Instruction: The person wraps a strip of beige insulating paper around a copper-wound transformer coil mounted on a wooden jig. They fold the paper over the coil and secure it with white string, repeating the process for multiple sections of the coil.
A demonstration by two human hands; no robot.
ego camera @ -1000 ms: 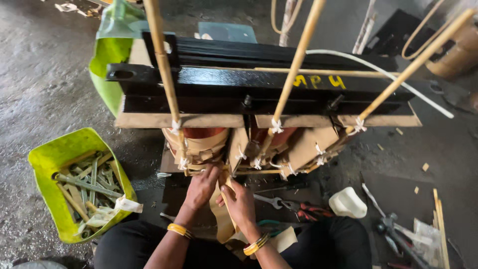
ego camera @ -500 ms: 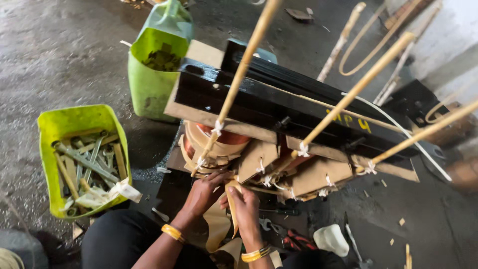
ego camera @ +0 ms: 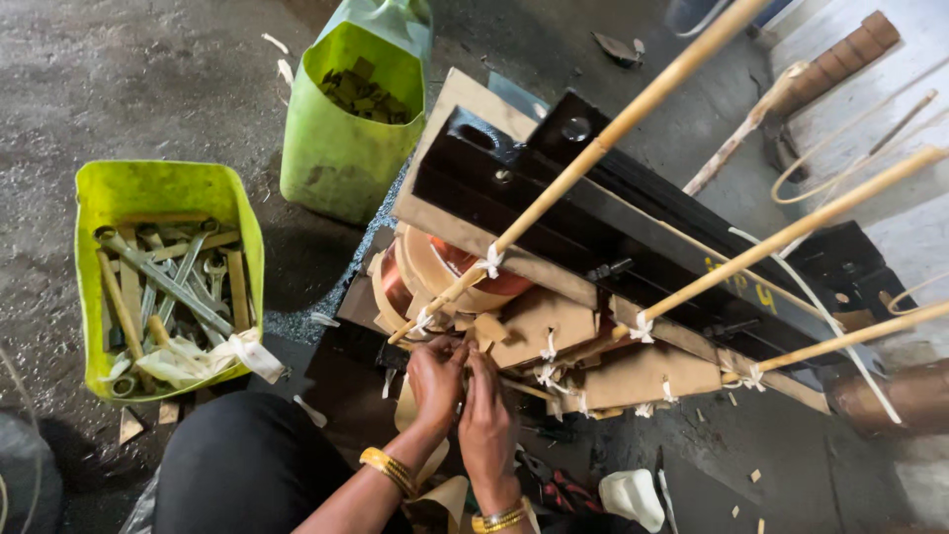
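Head view looking down. Both hands meet at lower centre of the frame, fingers pinched together on a strip of tan insulating paper (ego camera: 473, 348) under a copper coil (ego camera: 465, 272). Left hand (ego camera: 435, 381) and right hand (ego camera: 486, 415) are both closed on the strip, w/ thumbs pressed close, likely so it feeds flat between the windings. Coil sits under a black steel frame (ego camera: 613, 222) running diagonally to the right edge. Long bamboo-coloured rods (ego camera: 633, 114) are tied to the coils w/ white tape, prob. to keep leads straight. At left, a lime tub (ego camera: 148, 198) of spanners sits on the floor near the person's knee; a green cut jug (ego camera: 341, 148) of scraps stands upper centre-left.
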